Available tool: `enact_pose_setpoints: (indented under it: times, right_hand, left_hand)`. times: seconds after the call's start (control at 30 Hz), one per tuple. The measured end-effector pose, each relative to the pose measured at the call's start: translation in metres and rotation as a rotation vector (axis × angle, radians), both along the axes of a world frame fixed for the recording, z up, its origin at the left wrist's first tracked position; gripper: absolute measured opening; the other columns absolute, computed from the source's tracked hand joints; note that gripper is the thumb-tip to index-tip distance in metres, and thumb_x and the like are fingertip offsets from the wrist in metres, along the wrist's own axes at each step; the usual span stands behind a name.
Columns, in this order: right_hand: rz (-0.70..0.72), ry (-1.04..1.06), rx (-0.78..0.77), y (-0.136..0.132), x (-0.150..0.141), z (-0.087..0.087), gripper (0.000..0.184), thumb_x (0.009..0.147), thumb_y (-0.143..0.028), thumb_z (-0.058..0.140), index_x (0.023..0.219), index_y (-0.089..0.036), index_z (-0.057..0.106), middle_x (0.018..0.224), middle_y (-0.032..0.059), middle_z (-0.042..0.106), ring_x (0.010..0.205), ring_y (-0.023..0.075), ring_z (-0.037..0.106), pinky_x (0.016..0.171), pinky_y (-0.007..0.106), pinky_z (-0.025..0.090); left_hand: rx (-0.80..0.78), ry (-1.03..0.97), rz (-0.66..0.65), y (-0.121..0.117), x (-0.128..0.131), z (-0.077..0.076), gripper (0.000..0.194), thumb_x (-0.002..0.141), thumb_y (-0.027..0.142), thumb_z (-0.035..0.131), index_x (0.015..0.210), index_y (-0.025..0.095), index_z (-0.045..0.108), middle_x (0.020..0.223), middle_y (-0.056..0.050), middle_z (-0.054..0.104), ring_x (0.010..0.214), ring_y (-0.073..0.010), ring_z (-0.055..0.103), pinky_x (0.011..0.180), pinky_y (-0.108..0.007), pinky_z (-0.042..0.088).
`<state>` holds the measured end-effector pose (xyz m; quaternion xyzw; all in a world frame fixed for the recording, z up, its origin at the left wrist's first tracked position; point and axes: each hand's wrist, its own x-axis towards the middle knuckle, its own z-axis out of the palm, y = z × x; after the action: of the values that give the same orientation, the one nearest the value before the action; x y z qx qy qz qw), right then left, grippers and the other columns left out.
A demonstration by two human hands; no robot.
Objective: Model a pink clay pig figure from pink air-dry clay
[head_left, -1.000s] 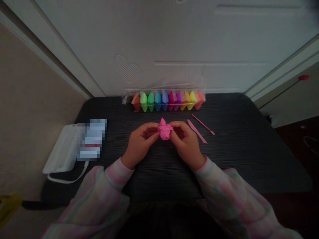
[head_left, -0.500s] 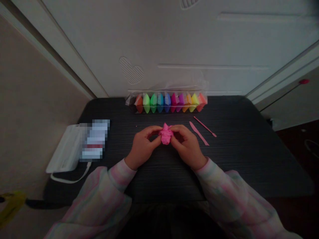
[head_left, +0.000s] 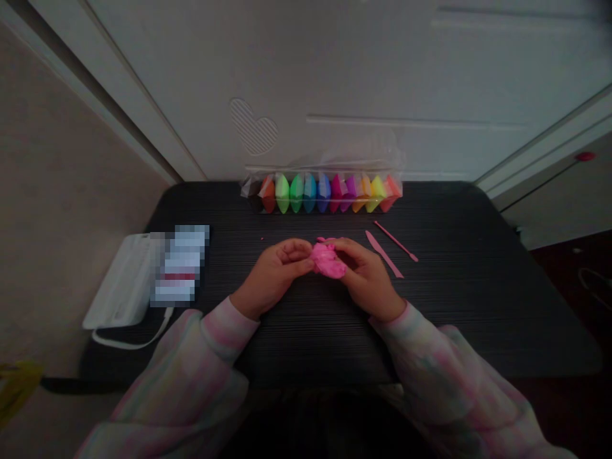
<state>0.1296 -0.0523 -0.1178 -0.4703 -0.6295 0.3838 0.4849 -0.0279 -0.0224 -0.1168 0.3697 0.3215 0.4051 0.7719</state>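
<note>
A lump of bright pink modelling clay (head_left: 327, 261), uneven and creased, is held between both hands above the middle of the dark table. My left hand (head_left: 275, 274) pinches its left edge between thumb and fingers. On the other side, my right hand (head_left: 370, 275) grips the lump with the thumb below and the fingers behind it. Some fingertips are hidden by the clay. To the right of my right hand lie a pink plastic clay knife (head_left: 384, 254) and a thin pink modelling stick (head_left: 396, 241).
Along the table's back edge lies a clear bag of clay packs (head_left: 310, 193) in several colours. At the left are a white power bank (head_left: 119, 280), a blurred-out phone (head_left: 182, 264) and a white cable (head_left: 131, 345). A white panel (head_left: 373, 76) rises behind the black table (head_left: 306, 338).
The pink clay has been turned and its shape looks wider, now stretching to the lower right. My left hand's fingers have shifted to its edge. The view has tilted slightly.
</note>
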Motion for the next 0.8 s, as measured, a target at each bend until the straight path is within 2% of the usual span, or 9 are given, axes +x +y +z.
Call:
enact_pose_setpoints:
  times: [0.1,0.2,0.37,0.53,0.67,0.8]
  right_hand:
    - [0.016,0.093,-0.022,0.0010,0.0015,-0.0020,0.022,0.070,-0.017,0.063,0.090,-0.025,0.063,0.092,0.0011,0.065,0.091,0.0155,0.059,0.080,0.032,0.047]
    - [-0.036,0.178,-0.086,0.0026,0.0023,-0.0031,0.022,0.066,-0.017,0.066,0.086,-0.024,0.063,0.083,-0.0012,0.066,0.078,0.0131,0.061,0.073,0.029,0.049]
    - [-0.172,0.151,-0.123,0.0041,0.0003,-0.0013,0.016,0.064,-0.022,0.068,0.079,-0.020,0.062,0.075,-0.0014,0.066,0.068,0.0124,0.061,0.065,0.027,0.049]
    - [-0.193,-0.001,-0.055,0.0020,-0.0003,-0.0028,0.013,0.069,-0.020,0.063,0.082,-0.020,0.060,0.077,0.0004,0.065,0.070,0.0141,0.061,0.066,0.028,0.049]
    - [-0.206,-0.165,0.027,0.0004,0.0002,-0.0041,0.013,0.071,-0.016,0.057,0.083,-0.019,0.060,0.081,0.0023,0.065,0.070,0.0147,0.060,0.066,0.029,0.049]
    - [-0.224,-0.271,0.100,-0.0010,-0.0015,-0.0022,0.011,0.072,-0.016,0.055,0.082,-0.018,0.060,0.078,0.0028,0.065,0.067,0.0139,0.060,0.062,0.027,0.048]
  left_hand:
    - [-0.027,-0.027,-0.076,0.0003,-0.0024,0.0031,0.020,0.055,0.014,0.075,0.072,0.017,0.064,0.070,0.002,0.065,0.065,-0.0084,0.058,0.067,-0.020,0.044]
    - [0.070,0.068,-0.092,0.0008,-0.0034,0.0025,0.020,0.060,0.017,0.073,0.077,0.017,0.064,0.076,0.001,0.066,0.070,-0.0092,0.059,0.070,-0.021,0.044]
    - [0.271,0.278,0.061,-0.0012,0.0009,-0.0009,0.018,0.065,0.019,0.068,0.082,0.016,0.060,0.076,0.001,0.064,0.070,-0.0103,0.059,0.068,-0.022,0.046]
    - [0.576,0.491,0.103,-0.0017,-0.0016,0.0008,0.027,0.071,0.022,0.064,0.098,0.018,0.059,0.081,0.000,0.066,0.074,-0.0114,0.061,0.071,-0.023,0.047]
    - [0.869,0.748,0.108,-0.0008,-0.0061,0.0029,0.025,0.074,0.023,0.062,0.097,0.016,0.062,0.087,-0.002,0.067,0.074,-0.0109,0.060,0.074,-0.022,0.046]
    - [1.074,0.868,0.099,-0.0011,-0.0067,0.0030,0.023,0.077,0.020,0.058,0.098,0.014,0.061,0.085,-0.003,0.067,0.074,-0.0121,0.060,0.073,-0.024,0.047]
